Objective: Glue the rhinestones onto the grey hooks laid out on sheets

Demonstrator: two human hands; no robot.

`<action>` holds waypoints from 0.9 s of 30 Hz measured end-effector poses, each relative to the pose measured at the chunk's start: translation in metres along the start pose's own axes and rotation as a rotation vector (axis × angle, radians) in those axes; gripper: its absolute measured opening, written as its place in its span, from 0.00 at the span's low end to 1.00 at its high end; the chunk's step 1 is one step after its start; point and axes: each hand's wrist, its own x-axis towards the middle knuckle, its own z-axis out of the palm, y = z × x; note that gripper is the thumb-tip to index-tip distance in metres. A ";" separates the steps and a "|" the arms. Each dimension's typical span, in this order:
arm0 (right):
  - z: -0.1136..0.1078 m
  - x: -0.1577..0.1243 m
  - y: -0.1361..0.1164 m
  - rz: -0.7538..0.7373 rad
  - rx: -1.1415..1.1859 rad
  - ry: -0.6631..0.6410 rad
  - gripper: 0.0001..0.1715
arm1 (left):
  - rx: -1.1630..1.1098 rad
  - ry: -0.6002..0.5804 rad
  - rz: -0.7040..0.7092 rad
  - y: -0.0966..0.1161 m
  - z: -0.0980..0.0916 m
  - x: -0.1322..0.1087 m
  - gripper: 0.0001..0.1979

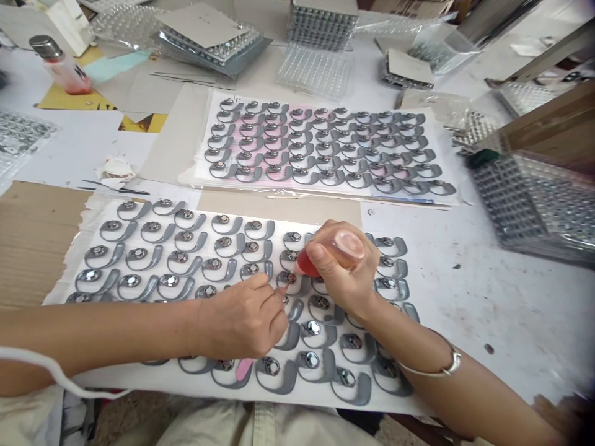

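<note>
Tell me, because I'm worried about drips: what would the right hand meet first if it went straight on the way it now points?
The right hand aims its red bottle down and left. The first thing in line looks like the round metal stud on a grey curved piece, though depth is unclear and the tip may already touch it.

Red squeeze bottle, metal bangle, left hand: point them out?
Red squeeze bottle (308, 264), head view, on its red-filled body.
Metal bangle (430, 373), head view, on the band.
Left hand (237, 322), head view, on its back.
</note>
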 end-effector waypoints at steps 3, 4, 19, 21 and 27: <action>0.000 0.000 0.000 -0.008 -0.008 0.010 0.16 | 0.008 0.005 -0.004 0.000 -0.001 0.000 0.10; 0.000 0.000 0.001 -0.009 -0.007 0.012 0.16 | 0.010 0.003 -0.003 0.000 -0.001 0.000 0.10; 0.000 -0.001 0.001 -0.069 0.068 0.029 0.09 | 0.012 0.010 0.002 0.000 0.001 -0.001 0.09; -0.002 -0.001 0.001 -0.080 0.093 0.045 0.08 | 0.013 0.010 -0.001 0.000 0.001 -0.002 0.09; -0.003 0.001 0.002 -0.096 0.081 0.052 0.09 | 0.018 0.009 -0.003 0.001 0.001 -0.001 0.08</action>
